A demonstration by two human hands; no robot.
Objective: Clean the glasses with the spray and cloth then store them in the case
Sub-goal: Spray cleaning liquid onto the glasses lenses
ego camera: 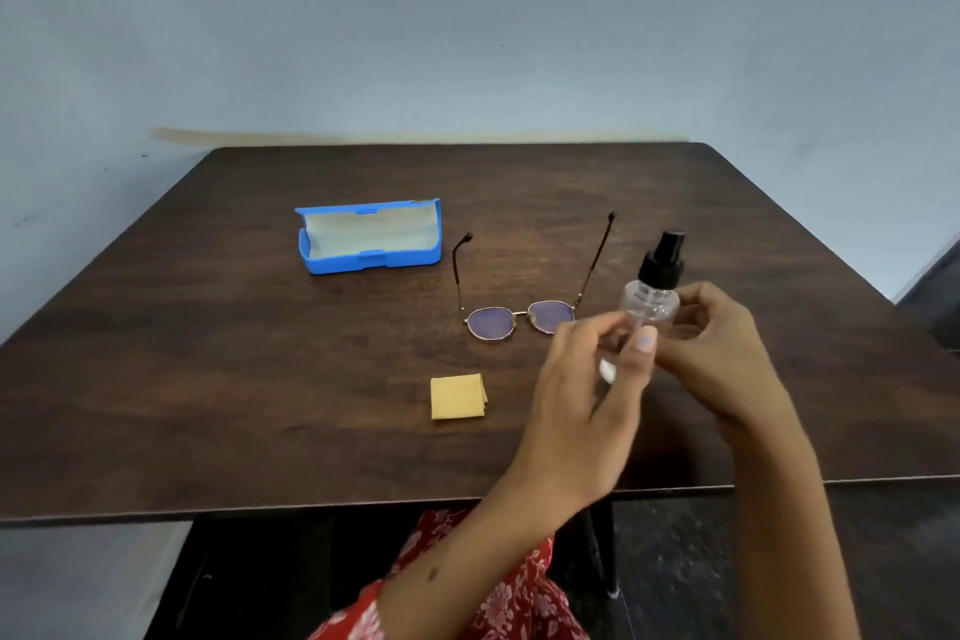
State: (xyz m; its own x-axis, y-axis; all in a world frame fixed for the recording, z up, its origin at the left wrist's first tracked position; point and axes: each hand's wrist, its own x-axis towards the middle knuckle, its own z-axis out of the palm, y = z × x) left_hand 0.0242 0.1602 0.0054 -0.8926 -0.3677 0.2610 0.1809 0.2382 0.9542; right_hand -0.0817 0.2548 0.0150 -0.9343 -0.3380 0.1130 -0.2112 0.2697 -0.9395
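while both hands meet at the spray bottle (650, 304), it is held up off the table (218, 379), tilted a little, with its black pump top uppermost. the right hand (719, 353) curls its fingers round the far side of the clear body, and the left hand (587, 379) pinches the near side with thumb and fingertips; motion blur softens the left fingers, so exactly how many of them touch the bottle cannot be told. the bottle's lower end is mostly hidden behind the left hand, apart from a pale patch showing between the fingers.

taking the glasses (522, 314) as the landmark: they lie open on the table, lenses toward the person and arms pointing away, just left of the bottle. the left hand's fingers cover the outer edge of the right lens. the case (369, 237), blue with a pale lining, sits open behind and to the left of the glasses, well apart from them. the cloth (458, 397), a folded yellow square, lies in front of the glasses, slightly left, near the person's side. a red flowered garment (498, 587) shows below the table edge, cut off by the bottom of the view, as are both forearms.
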